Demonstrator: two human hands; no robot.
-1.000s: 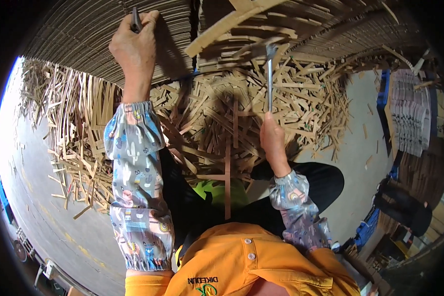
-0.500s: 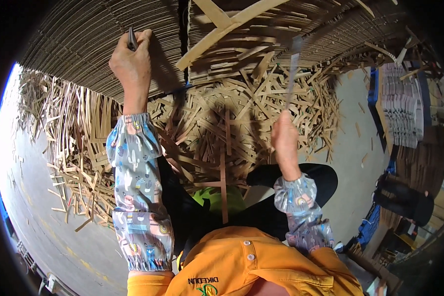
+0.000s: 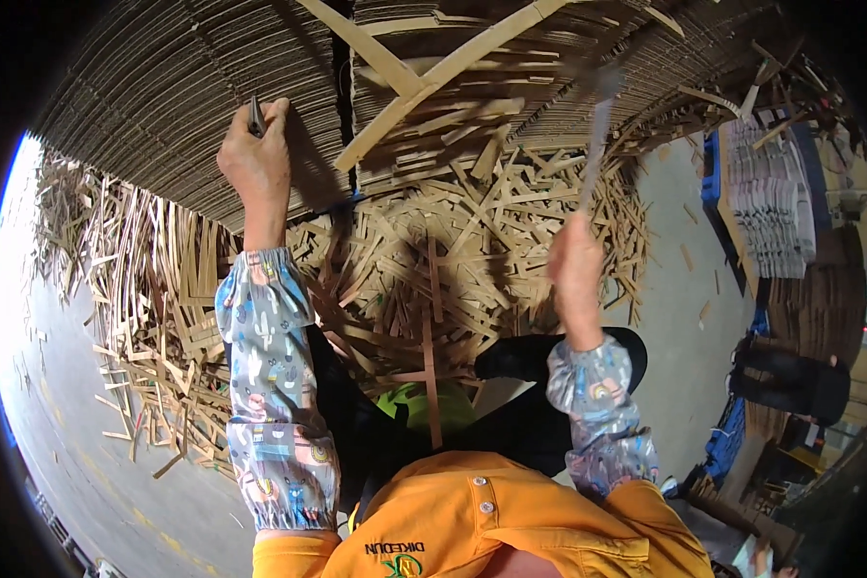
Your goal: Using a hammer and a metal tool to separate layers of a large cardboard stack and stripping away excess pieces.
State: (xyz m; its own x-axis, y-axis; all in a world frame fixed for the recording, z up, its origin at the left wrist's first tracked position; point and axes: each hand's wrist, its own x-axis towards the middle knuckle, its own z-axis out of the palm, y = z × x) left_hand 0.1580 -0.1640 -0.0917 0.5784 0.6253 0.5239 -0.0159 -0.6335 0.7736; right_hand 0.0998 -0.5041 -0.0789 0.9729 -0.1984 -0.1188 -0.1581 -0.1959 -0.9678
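Observation:
My left hand [image 3: 256, 164] is closed around a tool with a short, pointed dark-metal nose, apparently pliers [image 3: 256, 118]. It is held up against the face of a tall stack of cardboard sheets [image 3: 164, 87], at the left part. My right hand [image 3: 578, 275] is closed around a long thin tool with a grey shaft [image 3: 597, 144]. That shaft points away from me toward the right part of the stack, its dark far end smeared by motion. Two joined cardboard strips [image 3: 424, 82] stick out from the stack between the hands.
Loose cardboard strips [image 3: 491, 222] lie heaped below the stack and around my legs. More strips [image 3: 164, 289] hang and pile at the left. At the right stand a blue-edged pallet [image 3: 711, 169] with pale stacked sheets [image 3: 769, 202] and a person in dark trousers [image 3: 790, 380].
The whole view has shifted slightly, so the stack sits lower in the picture. My right hand and its tool have moved a little to the right. Both grips are unchanged.

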